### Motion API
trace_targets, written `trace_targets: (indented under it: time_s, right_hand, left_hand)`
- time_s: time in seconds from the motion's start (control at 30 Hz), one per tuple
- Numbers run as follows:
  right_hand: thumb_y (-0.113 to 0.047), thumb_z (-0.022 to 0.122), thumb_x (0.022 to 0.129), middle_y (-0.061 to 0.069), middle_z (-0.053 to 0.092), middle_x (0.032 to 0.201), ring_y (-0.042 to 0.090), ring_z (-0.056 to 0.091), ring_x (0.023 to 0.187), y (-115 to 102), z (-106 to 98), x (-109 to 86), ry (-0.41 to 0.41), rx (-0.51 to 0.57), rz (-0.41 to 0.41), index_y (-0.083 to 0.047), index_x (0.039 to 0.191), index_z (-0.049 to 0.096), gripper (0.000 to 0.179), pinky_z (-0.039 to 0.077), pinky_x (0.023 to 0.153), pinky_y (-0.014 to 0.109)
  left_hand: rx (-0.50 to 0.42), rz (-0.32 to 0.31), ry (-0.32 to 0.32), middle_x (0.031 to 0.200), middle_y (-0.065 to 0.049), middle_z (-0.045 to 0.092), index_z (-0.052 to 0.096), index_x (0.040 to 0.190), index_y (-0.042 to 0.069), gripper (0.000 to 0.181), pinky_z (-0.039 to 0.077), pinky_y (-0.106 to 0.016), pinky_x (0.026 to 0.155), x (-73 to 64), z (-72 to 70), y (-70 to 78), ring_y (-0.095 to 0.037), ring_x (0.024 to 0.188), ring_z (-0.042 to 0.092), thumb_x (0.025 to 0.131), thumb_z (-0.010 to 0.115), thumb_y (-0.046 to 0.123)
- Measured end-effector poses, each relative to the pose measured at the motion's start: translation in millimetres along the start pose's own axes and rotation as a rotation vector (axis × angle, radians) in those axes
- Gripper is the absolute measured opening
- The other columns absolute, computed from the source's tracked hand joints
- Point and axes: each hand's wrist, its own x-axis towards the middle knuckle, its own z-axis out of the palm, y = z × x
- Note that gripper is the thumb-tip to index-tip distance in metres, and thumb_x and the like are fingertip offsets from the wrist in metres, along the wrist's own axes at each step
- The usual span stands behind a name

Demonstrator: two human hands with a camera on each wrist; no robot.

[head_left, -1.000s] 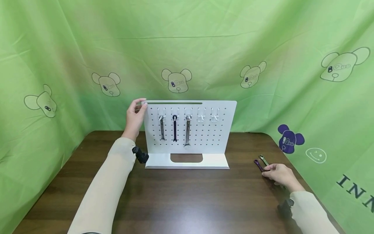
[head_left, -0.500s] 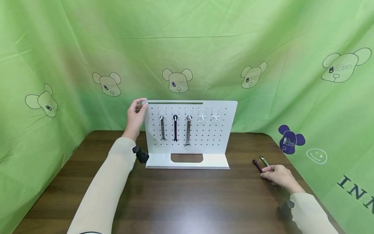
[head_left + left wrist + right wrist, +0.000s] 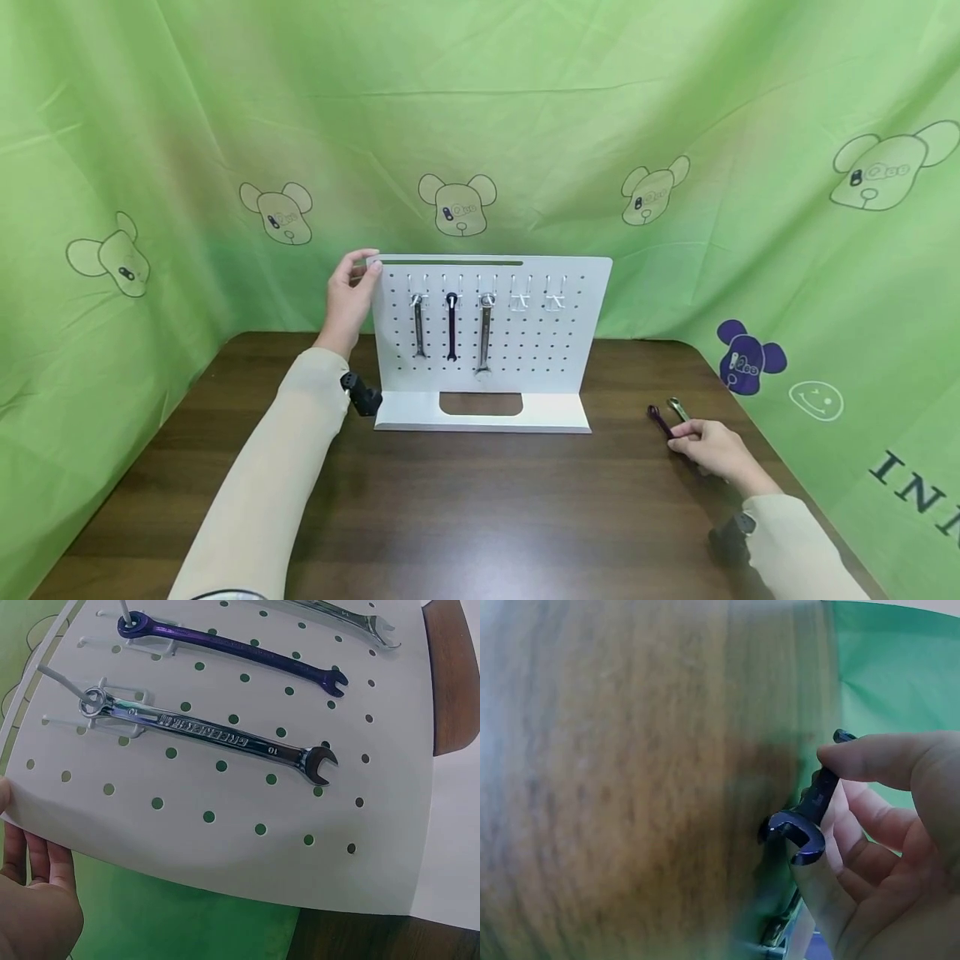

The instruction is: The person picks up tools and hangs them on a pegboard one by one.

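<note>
My left hand [image 3: 347,304] holds the upper left corner of a white pegboard [image 3: 525,354], thumb in front and fingers behind. Three wrenches hang on its hooks: a small silver combination wrench [image 3: 202,729], a purple one [image 3: 240,649] and a larger silver one [image 3: 484,335]. Over at the table's right, my right hand [image 3: 712,450] pinches a dark purple combination wrench [image 3: 819,801] between thumb and fingers. Its open end faces the right wrist camera. Beside it lies another silver-looking wrench [image 3: 678,408], partly hidden by the hand.
Two hooks without wrenches, one hook [image 3: 519,302] and another hook [image 3: 555,302], sit at the board's right. The board's base [image 3: 551,412] stands on a brown wooden table [image 3: 480,500]. A green printed curtain [image 3: 555,125] surrounds the table at the back and sides.
The purple wrench in my right hand has shifted slightly left, a little away from the wrench beside it. My left hand keeps its hold on the board's corner.
</note>
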Motion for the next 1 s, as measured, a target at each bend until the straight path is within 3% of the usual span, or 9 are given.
trace_targets:
  time_s: [0.3, 0.63, 1.0]
  right_hand:
    - [-0.018, 0.065, 0.095, 0.004, 0.063, 0.083, 0.016, 0.053, 0.061, -16.7, 0.2, 1.8, 0.018, 0.004, -0.045, 0.009, 0.111, 0.062, 0.032, 0.045, 0.053, 0.029]
    - [-0.012, 0.064, 0.095, 0.006, 0.062, 0.083, 0.013, 0.045, 0.056, -41.4, 8.6, 5.7, -0.052, 0.112, -0.103, 0.011, 0.109, 0.06, 0.027, 0.04, 0.048, 0.026]
    - [-0.01, 0.063, 0.096, 0.009, 0.06, 0.085, 0.013, 0.05, 0.063, -69.3, 16.3, 10.9, -0.127, 0.246, -0.175, 0.012, 0.112, 0.057, 0.027, 0.045, 0.052, 0.027]
  left_hand:
    - [0.004, 0.0, -0.006, 0.116, -0.007, 0.055, 0.061, 0.131, 0.015, 0.03, 0.051, -0.036, 0.09, 0.6, 0.3, -0.4, -0.019, 0.102, 0.054, 0.102, 0.06, 0.022]
    - [0.008, 0.003, -0.006, 0.117, -0.007, 0.056, 0.061, 0.131, 0.015, 0.03, 0.051, -0.036, 0.091, 1.5, 0.2, -1.9, -0.019, 0.103, 0.054, 0.102, 0.061, 0.023]
    - [0.016, 0.004, -0.001, 0.117, -0.008, 0.056, 0.061, 0.131, 0.015, 0.03, 0.052, -0.036, 0.091, 1.5, 0.1, -1.6, -0.02, 0.103, 0.054, 0.102, 0.061, 0.022]
